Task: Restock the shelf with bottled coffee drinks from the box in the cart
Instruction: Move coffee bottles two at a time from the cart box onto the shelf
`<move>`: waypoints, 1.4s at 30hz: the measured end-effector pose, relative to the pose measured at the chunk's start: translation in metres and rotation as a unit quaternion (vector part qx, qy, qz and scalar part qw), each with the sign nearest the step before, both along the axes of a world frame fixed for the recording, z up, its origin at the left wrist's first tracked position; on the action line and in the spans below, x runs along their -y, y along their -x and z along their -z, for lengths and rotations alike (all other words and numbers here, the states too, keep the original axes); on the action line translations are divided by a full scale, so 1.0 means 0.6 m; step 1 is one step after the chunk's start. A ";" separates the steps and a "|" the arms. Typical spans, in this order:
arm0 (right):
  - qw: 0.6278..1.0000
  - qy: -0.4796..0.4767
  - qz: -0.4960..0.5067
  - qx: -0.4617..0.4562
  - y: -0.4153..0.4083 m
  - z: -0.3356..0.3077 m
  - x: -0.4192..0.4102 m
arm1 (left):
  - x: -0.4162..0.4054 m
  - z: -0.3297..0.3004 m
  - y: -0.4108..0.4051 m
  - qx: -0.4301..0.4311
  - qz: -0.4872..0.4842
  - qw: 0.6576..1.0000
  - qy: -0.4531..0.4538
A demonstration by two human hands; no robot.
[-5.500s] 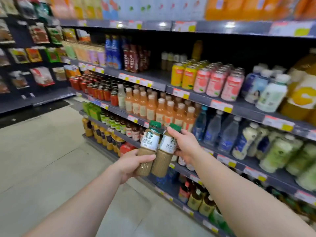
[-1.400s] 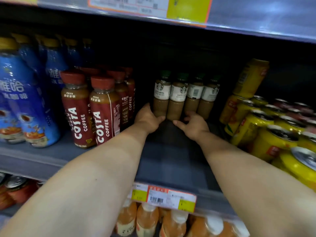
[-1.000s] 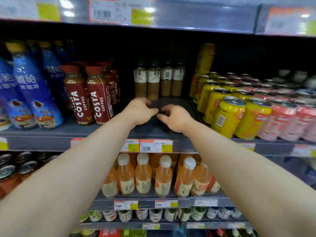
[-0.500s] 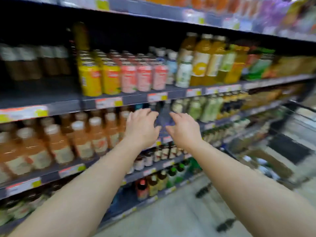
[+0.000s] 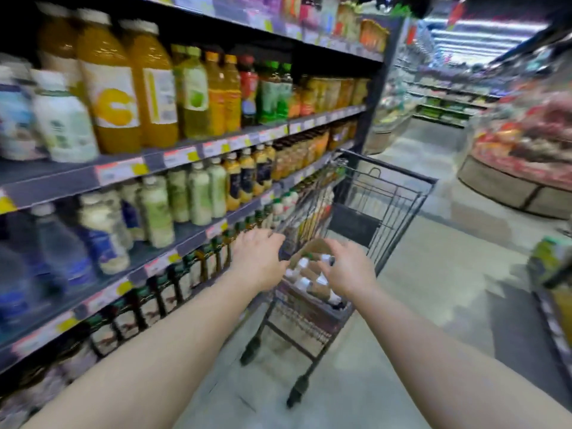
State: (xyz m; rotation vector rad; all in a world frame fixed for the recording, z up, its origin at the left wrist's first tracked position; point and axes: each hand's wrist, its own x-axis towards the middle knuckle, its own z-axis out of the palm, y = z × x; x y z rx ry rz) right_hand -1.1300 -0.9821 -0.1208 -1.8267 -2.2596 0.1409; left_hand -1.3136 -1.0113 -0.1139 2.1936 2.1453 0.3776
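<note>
A dark wire cart point(image 5: 383, 209) stands in the aisle beside the shelving. In its near end sits a brown cardboard box point(image 5: 312, 247) holding several bottled coffee drinks point(image 5: 309, 274) with pale caps. My left hand point(image 5: 258, 261) and my right hand point(image 5: 348, 269) both reach out over the box, fingers loosely spread and holding nothing. The right hand hovers just above the bottles and hides some of them. The view is motion-blurred.
Long drink shelves point(image 5: 173, 156) run along the left, packed with juice, tea and water bottles. A round produce display point(image 5: 520, 168) stands at the right. More stock point(image 5: 554, 264) sits at the right edge. Grey floor point(image 5: 433, 289) lies beyond the cart.
Both hands let go of the coffee bottles set on the shelf and pulled back. The view swung right from the shelf to the cart, and both hands now reach over the box.
</note>
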 end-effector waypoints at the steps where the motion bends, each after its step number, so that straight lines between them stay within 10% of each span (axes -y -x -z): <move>1: 1.000 0.007 0.022 -0.004 -0.022 0.008 -0.031 | -0.042 0.007 -0.009 0.003 0.012 1.000 0.010; 12: 0.980 0.158 0.115 -0.026 -0.151 0.130 -0.300 | -0.371 0.119 -0.064 0.023 0.070 0.985 0.153; 24: 0.929 0.367 -0.026 0.044 -0.198 0.364 -0.592 | -0.569 0.357 -0.116 0.131 -0.059 0.936 0.321; 36: 0.890 0.455 0.000 0.042 -0.231 0.551 -0.679 | -0.669 0.584 -0.301 -0.112 0.178 0.902 0.376; 42: 0.886 0.458 0.075 -0.014 -0.236 0.563 -0.693 | -0.666 0.593 -0.279 -0.062 0.147 0.900 0.406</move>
